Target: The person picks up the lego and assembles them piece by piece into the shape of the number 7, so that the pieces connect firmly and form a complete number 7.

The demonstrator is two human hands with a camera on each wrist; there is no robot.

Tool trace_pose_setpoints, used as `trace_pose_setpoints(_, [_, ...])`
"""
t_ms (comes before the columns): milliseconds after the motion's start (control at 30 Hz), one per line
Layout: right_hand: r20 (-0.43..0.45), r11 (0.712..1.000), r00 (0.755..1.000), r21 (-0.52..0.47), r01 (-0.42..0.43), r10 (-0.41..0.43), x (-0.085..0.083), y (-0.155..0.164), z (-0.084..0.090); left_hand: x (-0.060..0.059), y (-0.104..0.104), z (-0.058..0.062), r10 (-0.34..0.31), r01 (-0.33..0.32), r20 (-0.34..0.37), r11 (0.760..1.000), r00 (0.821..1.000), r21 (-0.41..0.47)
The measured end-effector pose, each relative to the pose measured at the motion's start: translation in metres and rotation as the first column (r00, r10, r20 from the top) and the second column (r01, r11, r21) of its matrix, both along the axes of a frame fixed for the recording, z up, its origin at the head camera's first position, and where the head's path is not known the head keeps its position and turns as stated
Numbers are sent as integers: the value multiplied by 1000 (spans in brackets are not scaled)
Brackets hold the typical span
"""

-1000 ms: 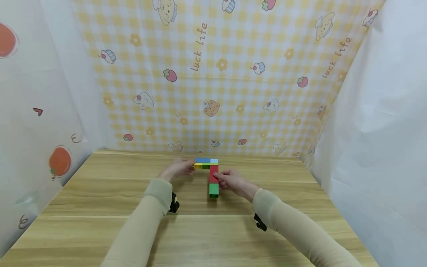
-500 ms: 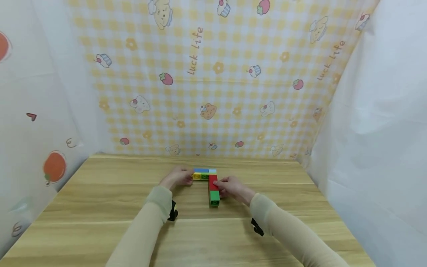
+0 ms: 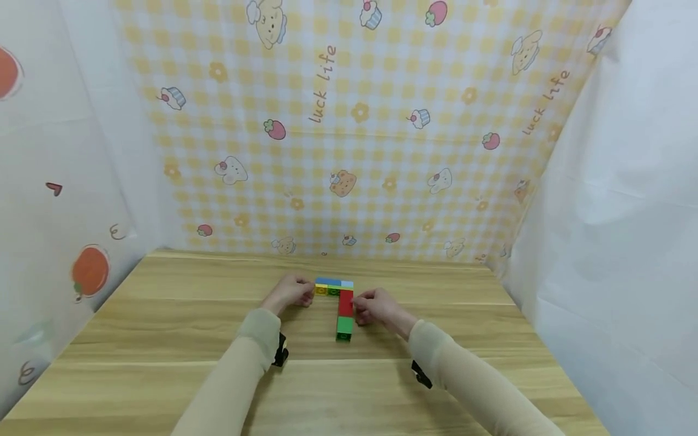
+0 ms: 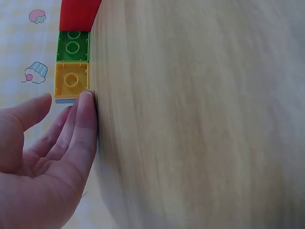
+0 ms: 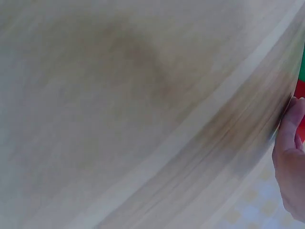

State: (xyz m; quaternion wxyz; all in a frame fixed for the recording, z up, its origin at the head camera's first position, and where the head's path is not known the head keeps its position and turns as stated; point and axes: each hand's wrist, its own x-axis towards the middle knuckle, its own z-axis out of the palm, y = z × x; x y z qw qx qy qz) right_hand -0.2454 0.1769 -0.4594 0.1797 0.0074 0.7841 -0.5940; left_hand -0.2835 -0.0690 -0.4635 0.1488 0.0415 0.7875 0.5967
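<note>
Joined toy bricks form an L-shaped piece on the table, seen in the head view. A blue brick [image 3: 329, 282] and a light blue brick [image 3: 347, 284] make its far row. In front of these, a yellow brick [image 4: 71, 80] and a green brick [image 4: 73, 46] show hollow undersides. A red brick [image 3: 346, 303] runs towards me, ending in another green brick [image 3: 345, 326]. My left hand [image 3: 292, 290] is at the yellow end, fingertips right at its corner, thumb apart. Beside the red brick is my right hand [image 3: 380, 309], its fingertips close to the brick's right side.
The wooden table [image 3: 349, 387] reaches back to a yellow checked cloth [image 3: 360, 145] with printed cartoons. White sheets hang on the left [image 3: 49, 151] and right [image 3: 616, 242]. Each wrist bears a black camera mount, such as the left mount [image 3: 280, 350].
The brick piece has come nearer and lies on the table. My thumbs have loosened from it, and both hands now stand just beside it. The head view has shifted slightly.
</note>
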Motion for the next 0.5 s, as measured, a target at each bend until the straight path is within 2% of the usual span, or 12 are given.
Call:
trace_pose_setpoints(133, [-58,997,998,83,-10,15,3,3,7,2,-7,5,-48,46,-24,996,999,-76])
trace_pose_setpoints(267, [-162,978,983,201,-54,87,12,14,19,11,-18,16,-129,112,-68,970,989,-216])
trace_pose_setpoints(400, [-307,917,927,390,-84,215,28,27,35,25,-29,30,-180,148,-83,942,980,-300])
trace_pose_setpoints(500, [-404,845,857,530,-65,320,43,36,43,38,-37,38,-207,142,-141,917,968,-372])
